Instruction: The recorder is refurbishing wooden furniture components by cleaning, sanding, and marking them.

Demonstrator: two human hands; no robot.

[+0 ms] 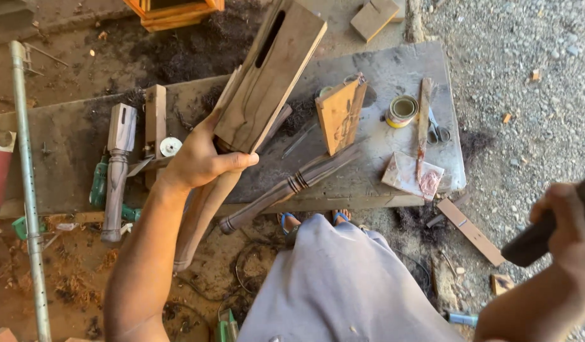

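**A tall leg held by one hand, a dark tool raised in the other**

We judge the main risk to be the carved wooden leg (254, 95) twisting or slipping, since only our left hand (201, 158) steadies it, fingers curled tight around its middle, above the worktop (394, 69). It could drop onto the turned spindle (292, 187) below. Our right hand (568, 221) is clenched shut on a dark handle (533, 244), well apart at the right edge; a swing from there could glance off.
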